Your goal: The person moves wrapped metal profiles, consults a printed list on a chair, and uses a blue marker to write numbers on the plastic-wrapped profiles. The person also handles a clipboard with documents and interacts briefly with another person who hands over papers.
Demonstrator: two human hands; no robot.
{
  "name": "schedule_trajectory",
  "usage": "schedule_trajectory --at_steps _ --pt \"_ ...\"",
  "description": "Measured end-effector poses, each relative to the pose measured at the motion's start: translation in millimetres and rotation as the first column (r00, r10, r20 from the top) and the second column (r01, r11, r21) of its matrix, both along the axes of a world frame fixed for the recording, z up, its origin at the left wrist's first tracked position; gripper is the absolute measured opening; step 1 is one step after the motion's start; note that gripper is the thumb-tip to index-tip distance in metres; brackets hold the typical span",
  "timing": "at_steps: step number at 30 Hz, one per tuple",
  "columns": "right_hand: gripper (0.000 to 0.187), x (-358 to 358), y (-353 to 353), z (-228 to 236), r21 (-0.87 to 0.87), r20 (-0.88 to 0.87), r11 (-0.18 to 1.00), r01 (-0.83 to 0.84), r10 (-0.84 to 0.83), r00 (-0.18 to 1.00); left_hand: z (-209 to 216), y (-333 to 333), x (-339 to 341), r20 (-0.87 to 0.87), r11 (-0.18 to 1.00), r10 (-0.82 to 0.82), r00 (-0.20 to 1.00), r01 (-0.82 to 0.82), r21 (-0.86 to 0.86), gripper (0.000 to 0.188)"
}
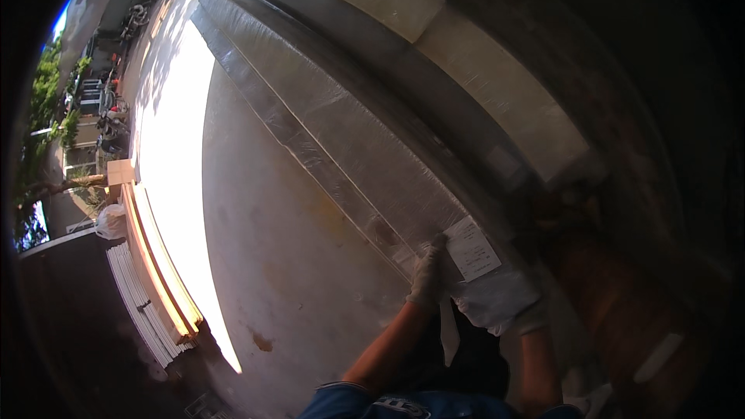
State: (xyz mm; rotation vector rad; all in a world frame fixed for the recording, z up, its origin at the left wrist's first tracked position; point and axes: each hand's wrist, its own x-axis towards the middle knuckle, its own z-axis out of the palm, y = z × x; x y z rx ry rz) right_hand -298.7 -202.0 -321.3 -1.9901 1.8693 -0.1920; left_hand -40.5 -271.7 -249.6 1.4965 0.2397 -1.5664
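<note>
A long box-like package (334, 120) wrapped in clear plastic stretches from my body toward the far upper left. A white printed label (474, 250) lies on its top by the near end, where loose plastic wrap (497, 299) bunches up. My left hand (426, 278), in a pale glove, grips the package's left edge beside the label. At the near right corner, my right hand (532, 316), also gloved, holds the end of the package. Its fingers are mostly hidden by the wrap and shadow.
Another long wrapped package (504, 81) lies to the right, in shade. On the left are stacked long boards (159, 264), a cardboard box (120, 171) and a white plastic bag (111, 221). The concrete floor (272, 240) has a brown stain and a bright sunlit strip.
</note>
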Motion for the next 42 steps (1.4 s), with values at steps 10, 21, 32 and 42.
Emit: schedule_trajectory --at_steps 10,21,32,42 --pt "0.034 -26.6 16.8 -101.4 0.515 0.837 0.838 0.181 -0.538 0.105 -34.8 -4.8 -1.3 -0.040 0.999 0.010 0.999 -0.012 -0.048 0.063" --pt "0.033 -27.5 -2.2 -77.4 0.832 0.463 0.554 -0.017 -0.711 -0.529 -63.4 1.6 -0.5 0.039 0.999 -0.009 0.999 0.011 -0.034 0.058" --pt "0.099 32.1 -104.4 81.4 0.306 0.277 0.940 -0.149 0.062 0.959 -68.8 -2.1 11.0 0.031 0.996 -0.024 0.999 0.026 -0.084 0.063" --pt "0.078 31.7 -80.1 38.0 0.479 0.452 0.872 0.098 -0.341 0.824 -64.2 -40.5 33.7 0.117 0.985 0.144 0.983 -0.131 -0.109 0.043"
